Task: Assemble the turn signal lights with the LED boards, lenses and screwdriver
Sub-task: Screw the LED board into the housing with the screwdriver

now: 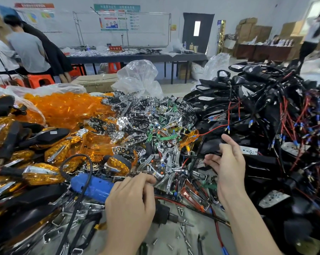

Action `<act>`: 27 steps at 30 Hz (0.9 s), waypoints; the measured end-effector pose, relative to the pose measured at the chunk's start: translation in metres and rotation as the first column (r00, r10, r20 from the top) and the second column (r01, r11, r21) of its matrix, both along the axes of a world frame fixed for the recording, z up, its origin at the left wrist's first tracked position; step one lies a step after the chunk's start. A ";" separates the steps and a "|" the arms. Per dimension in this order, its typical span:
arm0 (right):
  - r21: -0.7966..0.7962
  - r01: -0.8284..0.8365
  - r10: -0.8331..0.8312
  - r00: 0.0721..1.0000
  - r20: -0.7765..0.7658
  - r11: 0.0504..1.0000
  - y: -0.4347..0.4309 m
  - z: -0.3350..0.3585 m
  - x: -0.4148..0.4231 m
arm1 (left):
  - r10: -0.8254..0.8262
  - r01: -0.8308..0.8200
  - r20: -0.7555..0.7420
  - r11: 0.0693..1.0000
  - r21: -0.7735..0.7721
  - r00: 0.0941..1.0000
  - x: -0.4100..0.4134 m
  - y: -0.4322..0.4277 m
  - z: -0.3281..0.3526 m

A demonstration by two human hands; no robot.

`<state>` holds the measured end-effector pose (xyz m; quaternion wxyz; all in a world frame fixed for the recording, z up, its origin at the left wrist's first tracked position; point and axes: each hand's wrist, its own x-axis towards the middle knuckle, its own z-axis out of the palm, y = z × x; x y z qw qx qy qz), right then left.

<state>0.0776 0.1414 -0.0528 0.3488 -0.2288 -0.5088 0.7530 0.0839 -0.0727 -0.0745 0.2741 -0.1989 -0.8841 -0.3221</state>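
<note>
**Parts bench, mid-shift** — A worker's two hands are over a grey counter (164,242) heaped with turn-signal parts. A mound of translucent orange plastic lenses (63,109) sits at left. A glittering heap of chrome reflector pieces (137,111) fills the middle, with small green LED boards (164,137) mixed in. At right is a tangle of black plastic lamp housings (266,111) trailing red and black wires.

The blue-bodied corded electric screwdriver (93,186) lies on the parts, partly under the left hand (131,199). Its long axis runs from far left to near right. The black nose and bit point right and slightly towards the wearer, at a scatter of loose silver screws (181,229).

The left hand's fingers (148,179) are curled, with the tips bunched at the edge of the chrome heap; whether they pinch a piece cannot be told. The right hand (229,166) reaches to the edge of the housings with its thumb lifted clear. Its fingers (209,159) are loosely spread and touch a thin black cable (192,155).

The step in hand looks like drawing the next housing from the pile. The likely trouble is the tangle — a tug on one lead could drag neighbouring housings off the heap or strain a connector caught among the red wires. The screwdriver's looping black cord (78,155) lies across loose parts, so lifting the tool could sweep some away or scatter the screws.
</note>
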 end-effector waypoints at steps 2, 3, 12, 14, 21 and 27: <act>0.022 0.036 -0.036 0.999 -0.001 0.999 -0.002 0.001 0.001 | 0.002 -0.002 0.003 1.000 0.001 1.000 0.000 0.000 0.000; 0.037 0.052 -0.052 0.999 0.000 0.998 -0.003 0.001 0.002 | 0.003 -0.003 0.004 1.000 -0.002 1.000 0.000 0.000 0.000; -0.198 -0.166 0.127 0.973 -0.192 0.966 -0.068 0.028 0.015 | 0.012 -0.012 -0.017 1.000 -0.018 1.000 -0.003 -0.001 -0.005; -0.236 -0.228 0.169 0.954 -0.246 0.945 -0.086 0.032 0.019 | 0.012 -0.012 0.006 1.000 0.018 1.000 -0.001 -0.002 -0.004; -0.290 -0.333 0.225 0.910 -0.348 0.897 -0.105 0.055 0.035 | -0.337 0.235 0.156 0.859 0.454 0.929 0.014 0.005 0.035; -0.212 -0.410 0.344 0.893 -0.290 0.887 -0.118 0.068 0.052 | -0.625 0.355 0.103 0.563 0.746 0.774 0.024 0.011 0.064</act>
